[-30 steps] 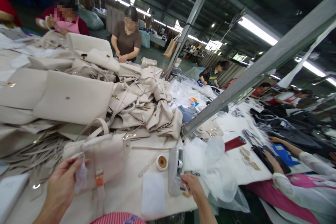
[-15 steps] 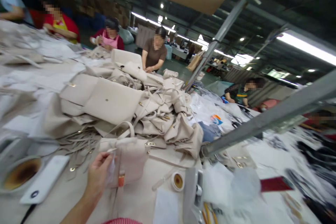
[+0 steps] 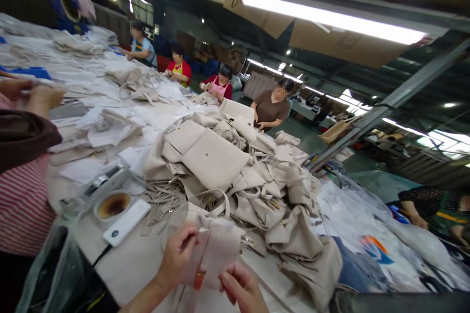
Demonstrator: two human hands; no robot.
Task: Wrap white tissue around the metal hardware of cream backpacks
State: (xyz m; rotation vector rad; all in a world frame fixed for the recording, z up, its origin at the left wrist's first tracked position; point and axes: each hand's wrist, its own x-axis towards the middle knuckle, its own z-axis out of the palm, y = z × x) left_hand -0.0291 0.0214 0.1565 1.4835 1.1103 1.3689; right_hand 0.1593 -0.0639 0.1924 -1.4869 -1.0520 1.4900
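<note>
A small beige handbag (image 3: 223, 247) with a top handle stands in front of me on the table. An orange-red tab (image 3: 199, 279) hangs low on its front. My left hand (image 3: 178, 253) is at the bag's left side, fingertips pinched together; what they hold, if anything, is too blurred to make out. By the bag's lower right my right hand (image 3: 242, 286) has its thumb and fingers closed together, and I cannot make out anything between them. Behind the bag rises a large pile of beige bag pieces (image 3: 216, 156) with flaps, straps and metal fittings.
To the left lie a white device with a cord (image 3: 127, 222), a dish of brown liquid (image 3: 113, 204) and a grey machine (image 3: 99, 183). A person in a striped garment (image 3: 24, 205) stands close at left. Several co-workers sit beyond the pile. A metal post (image 3: 396, 102) slants at right.
My view has swung left, bringing the striped-garment person into sight. My right hand has come into view beside the bag. The left hand stays at the bag's left side.
</note>
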